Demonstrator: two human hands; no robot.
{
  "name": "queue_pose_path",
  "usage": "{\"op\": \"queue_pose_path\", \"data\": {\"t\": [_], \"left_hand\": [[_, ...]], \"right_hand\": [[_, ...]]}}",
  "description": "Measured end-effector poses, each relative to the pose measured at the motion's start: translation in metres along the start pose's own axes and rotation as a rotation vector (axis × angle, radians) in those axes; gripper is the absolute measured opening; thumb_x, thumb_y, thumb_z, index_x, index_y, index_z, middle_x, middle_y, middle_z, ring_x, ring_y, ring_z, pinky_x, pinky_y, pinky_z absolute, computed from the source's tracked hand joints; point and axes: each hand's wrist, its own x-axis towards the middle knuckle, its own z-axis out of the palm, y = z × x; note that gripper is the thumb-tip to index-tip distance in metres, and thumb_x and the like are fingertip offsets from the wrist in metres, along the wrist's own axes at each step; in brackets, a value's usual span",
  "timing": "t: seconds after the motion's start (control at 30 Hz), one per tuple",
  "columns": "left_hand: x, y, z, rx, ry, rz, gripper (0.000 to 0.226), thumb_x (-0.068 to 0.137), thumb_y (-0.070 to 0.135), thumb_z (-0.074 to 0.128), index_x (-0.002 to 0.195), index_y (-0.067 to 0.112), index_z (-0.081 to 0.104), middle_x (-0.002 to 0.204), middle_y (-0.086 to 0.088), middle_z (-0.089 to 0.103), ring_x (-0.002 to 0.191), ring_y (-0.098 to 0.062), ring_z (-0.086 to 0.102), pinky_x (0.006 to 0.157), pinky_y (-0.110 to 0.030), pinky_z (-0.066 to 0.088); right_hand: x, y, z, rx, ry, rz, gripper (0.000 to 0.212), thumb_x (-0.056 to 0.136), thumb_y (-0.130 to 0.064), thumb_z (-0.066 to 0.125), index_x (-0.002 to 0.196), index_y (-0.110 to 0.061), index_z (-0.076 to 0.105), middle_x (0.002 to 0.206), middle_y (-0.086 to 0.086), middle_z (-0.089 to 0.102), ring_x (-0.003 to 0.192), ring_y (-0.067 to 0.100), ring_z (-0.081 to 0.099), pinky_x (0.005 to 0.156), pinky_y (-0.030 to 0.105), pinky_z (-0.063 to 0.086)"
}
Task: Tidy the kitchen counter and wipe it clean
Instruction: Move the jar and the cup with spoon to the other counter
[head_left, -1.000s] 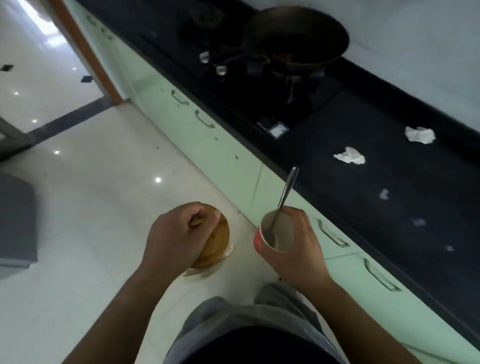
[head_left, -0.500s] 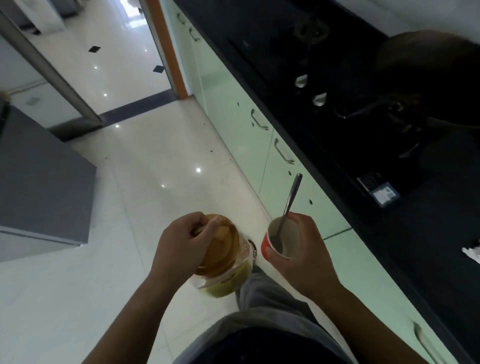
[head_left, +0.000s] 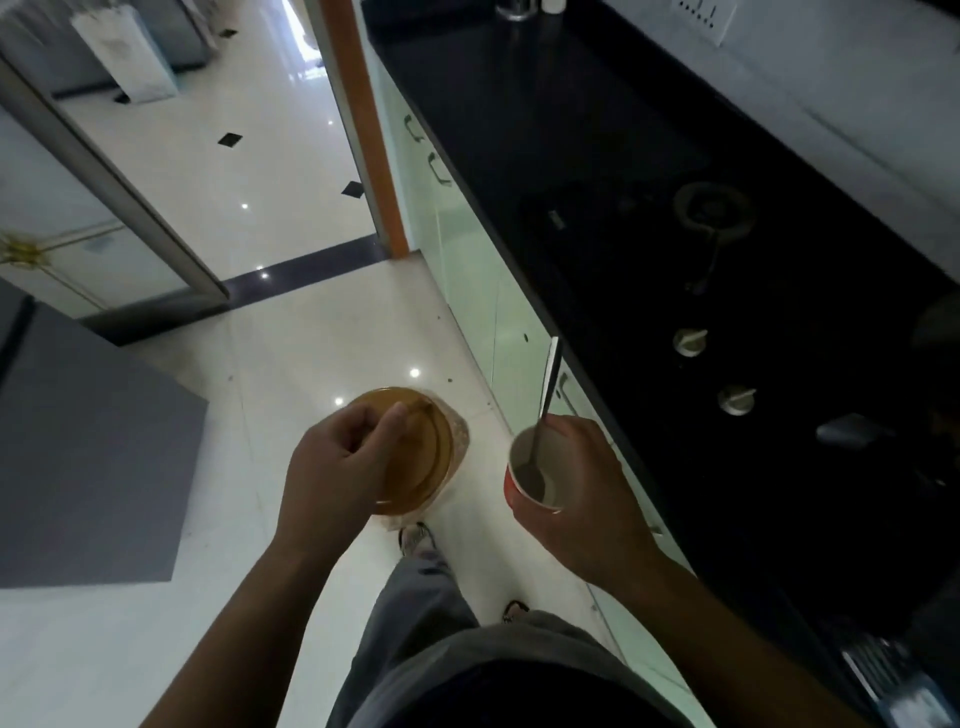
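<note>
My left hand grips a clear jar with a brown lid from above, held over the floor in front of me. My right hand is wrapped around a red paper cup with a white inside. A metal spoon stands in the cup, its handle pointing up toward the counter edge. The black kitchen counter runs along my right side, with a built-in gas hob and two knobs.
Pale green cabinets with handles sit under the counter. A grey block stands at the left on the glossy white floor. A doorway with an orange frame opens ahead. Small containers stand at the counter's far end.
My view has swung left along the counter; the wok and the white paper scraps have left the frame. Both hands keep the jar and cup, now held a little higher.
</note>
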Motion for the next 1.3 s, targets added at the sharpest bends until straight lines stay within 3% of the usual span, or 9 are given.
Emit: {"op": "queue_pose_path", "data": {"t": [0.17,0.33,0.53,0.7,0.8,0.93,1.0,1.1,1.3], "left_hand": [[0.120,0.003,-0.013,0.041,-0.027,0.024,0.029,0.081,0.055,0.056,0.080,0.026,0.060,0.080,0.005,0.063,0.077,-0.013,0.057,0.060,-0.023,0.043],[0.241,0.026,-0.035,0.079,-0.175,0.090,0.028,0.080,0.049,0.051,0.076,0.023,0.061,0.078,0.002,0.064,0.077,-0.017,0.060,0.060,-0.026,0.046],[0.366,0.073,-0.049,0.120,-0.283,0.194,0.014,0.085,0.039,0.056,0.076,0.029,0.059,0.082,0.007,0.064,0.080,-0.013,0.059,0.067,-0.030,0.053],[0.463,0.110,-0.052,0.036,-0.278,0.205,0.029,0.079,0.056,0.052,0.081,0.028,0.060,0.086,0.003,0.065,0.083,-0.017,0.060,0.066,-0.031,0.050],[0.528,0.130,-0.043,0.020,-0.273,0.139,0.024,0.083,0.052,0.053,0.087,0.028,0.059,0.094,0.004,0.063,0.088,-0.020,0.060,0.072,-0.034,0.049],[0.606,0.155,-0.022,-0.013,-0.325,0.137,0.043,0.071,0.062,0.056,0.091,0.025,0.063,0.094,0.002,0.066,0.091,-0.021,0.062,0.079,-0.043,0.054],[0.641,0.172,-0.011,0.008,-0.358,0.154,0.043,0.072,0.062,0.059,0.092,0.024,0.063,0.092,0.001,0.066,0.089,-0.021,0.062,0.074,-0.040,0.054],[0.691,0.197,0.007,0.069,-0.393,0.217,0.032,0.078,0.051,0.050,0.085,0.023,0.063,0.084,0.001,0.065,0.081,-0.017,0.062,0.062,-0.026,0.047],[0.775,0.228,0.042,0.098,-0.470,0.269,0.018,0.089,0.034,0.052,0.078,0.023,0.060,0.080,0.002,0.062,0.079,-0.014,0.060,0.062,-0.025,0.043]], "right_hand": [[0.105,-0.012,0.020,-0.016,0.041,0.034,0.063,0.074,-0.039,0.072,0.125,-0.027,0.037,0.115,-0.016,0.038,0.105,0.002,0.042,0.076,0.002,0.030],[0.215,-0.047,0.027,0.071,0.127,0.068,0.061,0.069,-0.034,0.075,0.119,-0.030,0.039,0.116,-0.011,0.042,0.104,0.005,0.049,0.087,0.023,0.047],[0.330,-0.081,0.021,0.080,0.305,0.077,0.061,0.069,-0.028,0.078,0.120,-0.024,0.045,0.113,-0.012,0.044,0.103,0.001,0.047,0.083,0.009,0.039],[0.409,-0.090,0.007,0.100,0.386,0.114,0.049,0.068,-0.027,0.078,0.101,-0.043,0.045,0.106,-0.018,0.045,0.099,-0.003,0.049,0.078,0.009,0.041],[0.461,-0.085,-0.001,0.119,0.429,0.151,0.049,0.067,-0.026,0.079,0.107,-0.033,0.051,0.111,-0.014,0.047,0.101,-0.003,0.049,0.082,0.014,0.045],[0.544,-0.072,-0.016,0.113,0.420,0.160,0.046,0.066,-0.027,0.077,0.105,-0.030,0.053,0.108,-0.010,0.050,0.102,0.003,0.051,0.086,0.027,0.049],[0.585,-0.068,-0.027,0.109,0.389,0.159,0.038,0.067,-0.031,0.075,0.098,-0.030,0.053,0.103,-0.009,0.052,0.097,0.007,0.053,0.082,0.032,0.051],[0.633,-0.063,-0.043,0.100,0.404,0.170,0.044,0.068,-0.031,0.075,0.104,-0.034,0.051,0.108,-0.014,0.048,0.101,0.003,0.050,0.084,0.025,0.048],[0.689,-0.052,-0.056,0.057,0.375,0.232,0.056,0.068,-0.030,0.076,0.114,-0.035,0.044,0.111,-0.018,0.041,0.106,0.005,0.047,0.087,0.019,0.043]]}}
